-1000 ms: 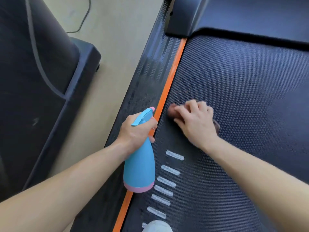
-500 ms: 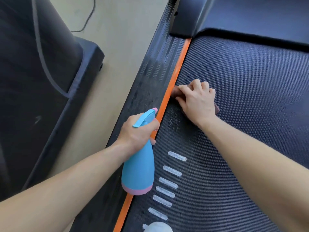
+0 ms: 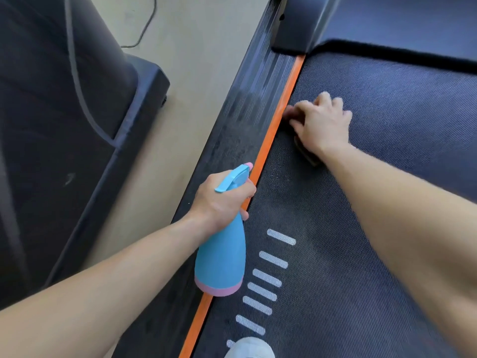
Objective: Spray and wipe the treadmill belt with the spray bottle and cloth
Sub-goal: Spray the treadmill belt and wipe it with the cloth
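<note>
My left hand [image 3: 224,200] grips the neck of a light-blue spray bottle [image 3: 222,257] with a pink base, held above the orange strip [image 3: 273,130] at the belt's left edge. My right hand [image 3: 320,122] presses a brownish cloth [image 3: 307,152] flat on the dark treadmill belt [image 3: 387,177], right against the orange strip. Most of the cloth is hidden under the hand; a corner shows by the wrist and another by the fingertips. White dashes [image 3: 273,259] run along the belt near me.
The treadmill's black side rail [image 3: 240,120] runs left of the orange strip, and its motor cover [image 3: 387,21] lies at the far end. A dark padded machine [image 3: 64,125] stands on the beige floor to the left, with a cable [image 3: 144,29] behind it. A white shoe tip [image 3: 249,348] shows at the bottom.
My right hand has slid the cloth forward along the belt's left edge, away from me. My left hand and the bottle have hardly shifted.
</note>
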The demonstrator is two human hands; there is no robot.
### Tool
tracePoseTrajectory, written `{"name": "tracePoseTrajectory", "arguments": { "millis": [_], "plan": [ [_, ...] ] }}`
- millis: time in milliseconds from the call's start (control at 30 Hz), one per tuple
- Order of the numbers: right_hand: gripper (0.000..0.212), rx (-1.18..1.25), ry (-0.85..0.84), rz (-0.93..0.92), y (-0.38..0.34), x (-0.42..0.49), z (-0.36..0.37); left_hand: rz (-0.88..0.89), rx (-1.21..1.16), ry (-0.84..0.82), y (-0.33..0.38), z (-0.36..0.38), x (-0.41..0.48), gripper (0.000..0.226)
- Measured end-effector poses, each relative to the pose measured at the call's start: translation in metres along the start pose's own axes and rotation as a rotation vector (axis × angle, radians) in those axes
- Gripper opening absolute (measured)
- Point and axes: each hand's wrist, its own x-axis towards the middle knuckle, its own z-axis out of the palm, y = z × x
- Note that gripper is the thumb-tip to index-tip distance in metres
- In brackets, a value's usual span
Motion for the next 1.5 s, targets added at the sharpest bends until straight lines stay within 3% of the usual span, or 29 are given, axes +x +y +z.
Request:
{"name": "tracePoseTrajectory", "arguments": {
  "millis": [133,267,367,433,533,600,833,900,933,1033,1133,1200,1300,1367,1500],
  "plan": [
    [0.034,0.023,0.042,-0.063,-0.008,-0.056,0.004,0.01,-0.004,-0.002,-0.003,-0.003,-0.001,0.004],
    [0.033,0.033,0.029,-0.316,-0.004,-0.152,0.008,-0.016,0.008,0.015,0.002,-0.002,0.0,0.012],
    [0.032,-0.01,-0.019,-0.462,0.003,-0.15,0.007,-0.004,0.024,0.003,0.006,0.001,0.002,0.014],
    [0.034,-0.037,0.009,-0.371,0.002,-0.111,0.008,0.0,0.031,-0.008,0.007,0.003,0.004,0.011],
    [0.035,0.013,0.054,-0.044,0.001,-0.035,0.002,0.004,0.065,-0.017,0.004,0.006,0.002,0.009],
    [0.035,0.028,0.025,0.027,0.0,-0.021,0.002,0.01,0.073,-0.04,0.002,0.008,-0.001,0.007],
    [0.032,0.026,0.0,-0.394,0.004,-0.176,0.006,-0.015,0.046,-0.051,0.003,0.006,-0.007,0.007],
    [0.034,0.008,-0.023,-0.496,0.009,-0.169,0.004,-0.029,0.046,-0.046,0.005,0.008,-0.007,0.007],
    [0.035,-0.014,-0.016,-0.504,0.009,-0.155,0.003,-0.032,0.05,-0.044,0.006,0.009,-0.006,0.018],
    [0.036,-0.027,0.063,-0.249,0.007,-0.086,0.0,-0.037,0.076,-0.057,0.009,0.012,-0.005,0.039],
    [0.039,0.035,0.06,0.008,0.002,-0.027,-0.003,-0.009,0.049,-0.07,0.013,0.012,-0.007,0.021],
    [0.038,0.013,0.036,0.053,-0.009,-0.022,0.003,0.009,0.036,-0.064,0.013,0.011,-0.007,0.01],
    [0.034,0.004,0.043,-0.066,-0.023,-0.064,0.006,0.004,0.029,-0.045,0.01,0.008,-0.006,0.002],
    [0.031,0.024,0.031,-0.203,-0.024,-0.107,0.006,0.001,0.017,-0.034,0.007,0.006,-0.003,0.01],
    [0.034,0.041,-0.117,-0.55,-0.023,-0.166,0.002,0.01,0.014,-0.001,0.011,0.002,0.002,0.016]
  ]
}}
